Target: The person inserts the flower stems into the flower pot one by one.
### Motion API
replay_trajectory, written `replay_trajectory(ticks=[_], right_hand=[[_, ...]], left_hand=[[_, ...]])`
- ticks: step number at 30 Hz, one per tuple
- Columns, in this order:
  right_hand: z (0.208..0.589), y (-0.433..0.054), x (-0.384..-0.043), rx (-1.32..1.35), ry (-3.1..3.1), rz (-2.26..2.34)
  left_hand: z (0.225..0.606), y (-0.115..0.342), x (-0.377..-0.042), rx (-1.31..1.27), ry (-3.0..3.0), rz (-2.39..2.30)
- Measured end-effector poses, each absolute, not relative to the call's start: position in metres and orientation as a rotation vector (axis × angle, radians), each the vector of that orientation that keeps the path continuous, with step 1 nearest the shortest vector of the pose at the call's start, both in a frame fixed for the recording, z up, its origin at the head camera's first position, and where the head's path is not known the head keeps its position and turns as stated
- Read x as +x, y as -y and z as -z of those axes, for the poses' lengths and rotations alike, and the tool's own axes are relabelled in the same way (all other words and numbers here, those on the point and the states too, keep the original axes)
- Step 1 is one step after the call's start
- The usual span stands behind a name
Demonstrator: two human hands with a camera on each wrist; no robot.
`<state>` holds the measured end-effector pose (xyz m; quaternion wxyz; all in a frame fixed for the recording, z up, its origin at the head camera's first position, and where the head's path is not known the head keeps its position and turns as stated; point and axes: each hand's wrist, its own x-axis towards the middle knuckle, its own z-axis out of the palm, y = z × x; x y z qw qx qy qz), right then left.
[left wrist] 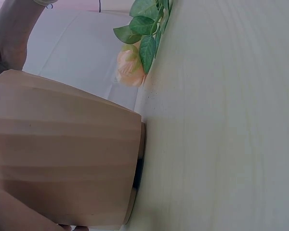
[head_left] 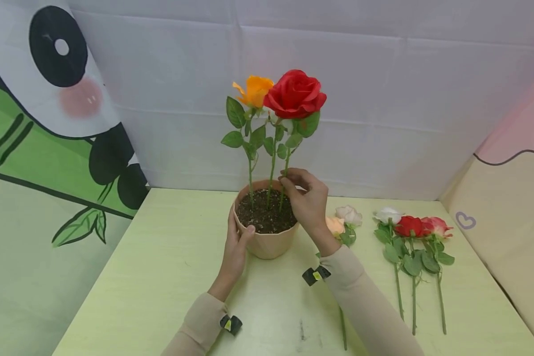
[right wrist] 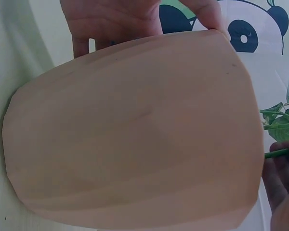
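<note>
A beige flowerpot (head_left: 271,245) filled with dark soil (head_left: 267,212) stands on the table. My left hand (head_left: 236,249) holds its left side, thumb over the rim and fingers around the outer wall. Thumb and fingers of my right hand (head_left: 309,195) pinch a green stem (right wrist: 278,153) above the soil at the pot's right. That stem's bloom is mostly hidden behind a large red rose (head_left: 295,94). An orange rose (head_left: 255,90) stands upright at the left of the pot. Green leaves (head_left: 235,112) spread below the blooms.
On the pale yellow table (head_left: 169,267), a white rose (head_left: 388,215), a red rose (head_left: 409,226) and a pink rose (head_left: 437,227) lie at the right. A peach rose (head_left: 335,226) and a cream rose (head_left: 349,215) lie partly under my right forearm. A pale cloth (head_left: 182,99) hangs behind.
</note>
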<state>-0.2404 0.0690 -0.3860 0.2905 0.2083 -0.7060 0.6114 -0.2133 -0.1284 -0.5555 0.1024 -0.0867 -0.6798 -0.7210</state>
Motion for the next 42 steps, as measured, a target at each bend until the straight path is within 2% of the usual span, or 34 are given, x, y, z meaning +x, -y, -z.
replay_trajectory(ticks=[6,16,19,26,36,39,42], right_hand=[[0.389,-0.068,-0.242,0.535,1.904,-1.576],[0.412,-0.066,-0.239,0.534,1.975,-1.477],[0.415,-0.067,-0.240,0.515,1.977,-1.461],[0.415,-0.065,-0.240,0.519,2.039,-1.366],[0.412,-0.062,-0.238,0.522,2.080,-1.269],[0.413,-0.063,-0.238,0.521,2.086,-1.284],[0.415,-0.064,-0.239,0.522,2.088,-1.288]], left_hand=[[0.528,0.125,-0.198,-0.333,2.004,2.062],[0.532,0.124,-0.199,-0.335,2.032,2.053],[0.526,0.123,-0.197,-0.334,2.025,2.069],[0.537,0.124,-0.204,-0.347,1.958,2.062],[0.493,0.113,-0.180,-0.268,2.014,2.099],[0.494,0.114,-0.180,-0.253,2.028,2.082],[0.511,0.119,-0.187,-0.289,2.019,2.051]])
